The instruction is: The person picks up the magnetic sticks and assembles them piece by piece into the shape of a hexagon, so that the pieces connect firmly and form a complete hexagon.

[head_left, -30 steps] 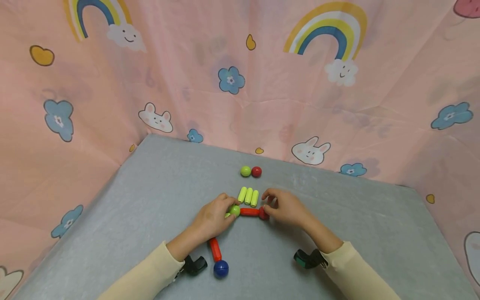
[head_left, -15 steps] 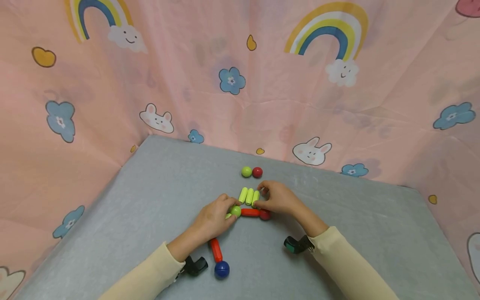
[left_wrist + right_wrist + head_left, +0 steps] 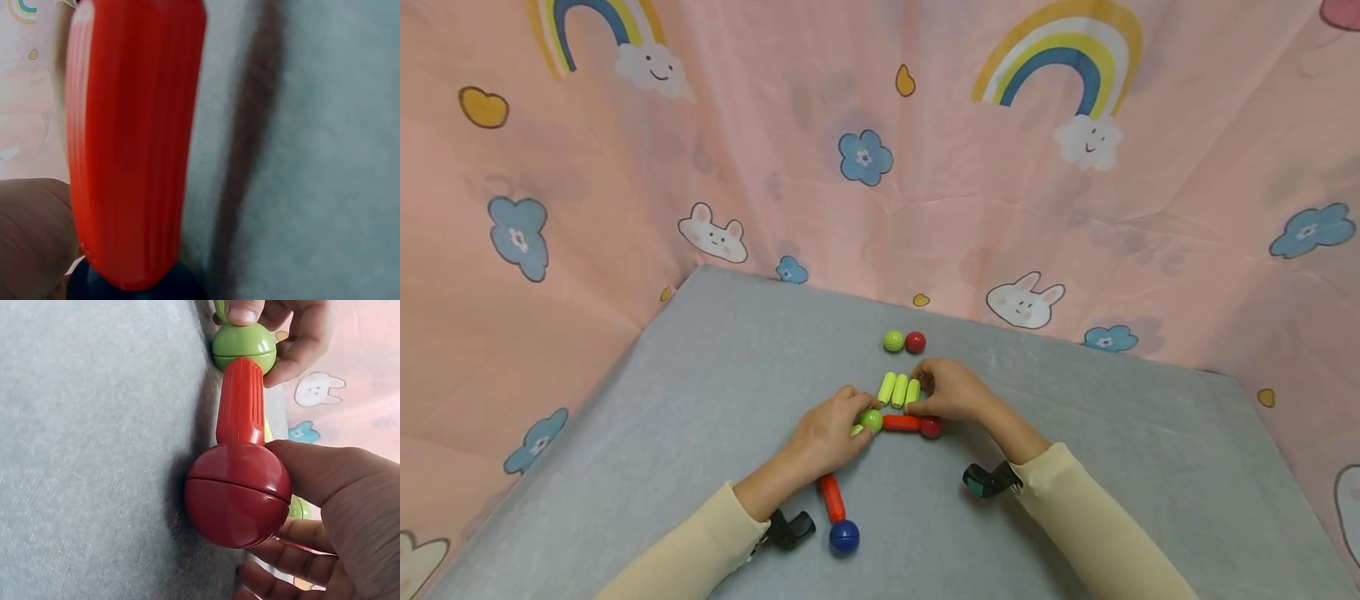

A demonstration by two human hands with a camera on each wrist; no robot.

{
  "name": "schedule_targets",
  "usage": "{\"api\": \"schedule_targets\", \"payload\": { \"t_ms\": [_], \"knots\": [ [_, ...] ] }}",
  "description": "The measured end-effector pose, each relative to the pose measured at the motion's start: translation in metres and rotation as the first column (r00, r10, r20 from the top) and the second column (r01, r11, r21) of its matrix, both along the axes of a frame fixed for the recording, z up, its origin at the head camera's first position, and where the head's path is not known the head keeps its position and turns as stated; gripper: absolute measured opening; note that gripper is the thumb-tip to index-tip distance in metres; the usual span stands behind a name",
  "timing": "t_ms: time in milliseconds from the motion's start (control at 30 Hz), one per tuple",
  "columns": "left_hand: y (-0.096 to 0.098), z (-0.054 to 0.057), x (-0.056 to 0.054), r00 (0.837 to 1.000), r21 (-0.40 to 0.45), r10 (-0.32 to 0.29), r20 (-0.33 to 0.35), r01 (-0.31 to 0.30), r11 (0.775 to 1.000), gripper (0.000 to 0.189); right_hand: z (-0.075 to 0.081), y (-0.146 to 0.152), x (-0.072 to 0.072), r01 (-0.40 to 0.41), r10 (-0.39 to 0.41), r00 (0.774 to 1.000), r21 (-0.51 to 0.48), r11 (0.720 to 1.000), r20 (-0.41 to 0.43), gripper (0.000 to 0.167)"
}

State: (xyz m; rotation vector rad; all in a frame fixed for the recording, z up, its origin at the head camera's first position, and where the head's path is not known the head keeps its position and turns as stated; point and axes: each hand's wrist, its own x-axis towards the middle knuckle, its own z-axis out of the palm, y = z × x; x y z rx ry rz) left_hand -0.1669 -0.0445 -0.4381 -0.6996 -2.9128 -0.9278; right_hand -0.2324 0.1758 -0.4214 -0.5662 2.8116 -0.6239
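My left hand (image 3: 831, 429) pinches a glossy green ball (image 3: 871, 420) between thumb and fingers. A red rod (image 3: 901, 423) runs from that ball to a dark red ball (image 3: 932, 428). Just beyond it lie three yellow-green rods (image 3: 887, 388) side by side. My right hand (image 3: 953, 392) has its thumb and index finger at the two ends of the rightmost yellow-green rod (image 3: 913, 390). In the right wrist view, the thumb mostly hides this rod behind the dark red ball (image 3: 237, 497). Another red rod (image 3: 134, 137) fills the left wrist view, its lower end on a blue ball (image 3: 150, 284).
At the back of the grey cloth (image 3: 760, 350) a loose green ball (image 3: 893, 341) and a red ball (image 3: 915, 342) sit side by side. The blue ball lies nearest the person, beside the left wrist. A pink patterned curtain (image 3: 940, 225) stands behind and at the sides.
My right hand has left the dark red ball and moved up and left to the rightmost yellow-green rod. My left hand keeps its hold on the green ball.
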Motion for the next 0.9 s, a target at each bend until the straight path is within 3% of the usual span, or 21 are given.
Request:
{"api": "schedule_targets", "payload": {
  "t_ms": [300, 533, 900],
  "knots": [
    [0.0001, 0.0033, 0.0002, 1.0, -0.005, 0.002, -0.006, -0.002, 1.0, 0.03, 0.0024, 0.0063, -0.001, -0.018, 0.015, 0.999, -0.076, 0.997, -0.041, 0.023],
    [-0.0002, 0.0035, 0.0004, 1.0, -0.01, 0.012, 0.003, -0.012, 1.0, 0.031, -0.0002, 0.0018, 0.0, -0.012, 0.012, 1.0, -0.058, 0.998, 0.008, 0.036],
    [0.0021, 0.0022, 0.0018, 1.0, -0.006, 0.015, 0.01, -0.015, 1.0, 0.03, -0.0013, -0.002, 0.0013, 0.093, -0.085, 0.993, -0.097, 0.991, 0.081, 0.031]
  ]
}}
